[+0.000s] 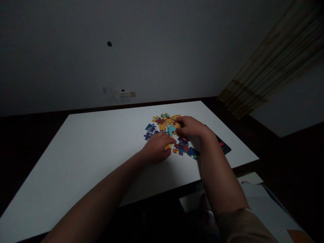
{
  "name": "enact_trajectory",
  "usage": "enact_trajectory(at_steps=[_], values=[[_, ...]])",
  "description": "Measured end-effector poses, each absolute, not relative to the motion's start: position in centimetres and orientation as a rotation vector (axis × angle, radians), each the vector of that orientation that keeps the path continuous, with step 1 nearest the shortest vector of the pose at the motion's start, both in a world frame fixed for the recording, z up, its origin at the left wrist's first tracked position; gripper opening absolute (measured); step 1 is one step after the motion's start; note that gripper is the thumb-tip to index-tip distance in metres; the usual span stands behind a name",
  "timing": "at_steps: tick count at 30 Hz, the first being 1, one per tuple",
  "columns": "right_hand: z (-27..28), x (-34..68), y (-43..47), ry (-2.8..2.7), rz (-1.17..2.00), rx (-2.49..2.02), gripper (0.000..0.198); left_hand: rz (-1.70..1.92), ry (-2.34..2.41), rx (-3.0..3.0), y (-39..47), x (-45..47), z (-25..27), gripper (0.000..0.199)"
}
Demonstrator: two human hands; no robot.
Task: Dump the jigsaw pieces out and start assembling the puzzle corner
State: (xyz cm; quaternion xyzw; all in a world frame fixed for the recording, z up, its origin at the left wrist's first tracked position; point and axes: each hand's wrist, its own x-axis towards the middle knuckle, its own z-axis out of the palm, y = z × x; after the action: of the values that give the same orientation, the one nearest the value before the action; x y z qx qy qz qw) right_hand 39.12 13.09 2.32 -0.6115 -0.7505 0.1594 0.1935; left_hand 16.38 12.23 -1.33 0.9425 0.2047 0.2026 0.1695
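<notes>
A cluster of large jigsaw puzzle pieces lies on the white table [96,145], many of them overlapping. Yellow puzzle pieces [162,127] are mostly at the far side, and dark blue puzzle pieces [151,128] lie at the left and near right. My left hand [158,147] is at the near left of the cluster, with a yellow puzzle piece [169,146] between thumb and forefinger. On the right, my right hand [191,126] reaches over the pieces, its fingertips closed on a yellow-orange puzzle piece [178,125]. A light blue puzzle piece [171,130] lies between the hands.
A dark flat box or board [224,145] with a pink mark lies partly behind my right forearm. Beyond the table are a wall with sockets [127,94] and a curtain [253,87]. Papers or a cloth-like white thing [263,202] sit below the table's near right edge.
</notes>
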Motion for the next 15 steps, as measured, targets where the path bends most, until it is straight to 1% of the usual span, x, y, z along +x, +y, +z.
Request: enact_trajectory(at_steps=[3, 5, 11, 15], values=[[2.9, 38.3, 13.0, -2.158, 0.616, -1.673, 0.018, 0.567, 0.527, 2.662, 12.1, 16.4, -1.4, 0.04], [3.2, 37.8, 13.0, -2.158, 0.674, -1.64, 0.017, 0.56, 0.477, 2.645, 12.0, 16.5, -1.2, 0.041], [2.6, 38.1, 13.6, -1.996, 0.486, -1.628, 0.023, 0.532, 0.297, 2.589, 11.5, 16.6, -0.6, 0.043], [2.0, 38.4, 13.7, -1.966, 0.565, -1.618, 0.022, 0.562, 0.269, 2.541, 11.4, 16.6, -0.5, 0.04]])
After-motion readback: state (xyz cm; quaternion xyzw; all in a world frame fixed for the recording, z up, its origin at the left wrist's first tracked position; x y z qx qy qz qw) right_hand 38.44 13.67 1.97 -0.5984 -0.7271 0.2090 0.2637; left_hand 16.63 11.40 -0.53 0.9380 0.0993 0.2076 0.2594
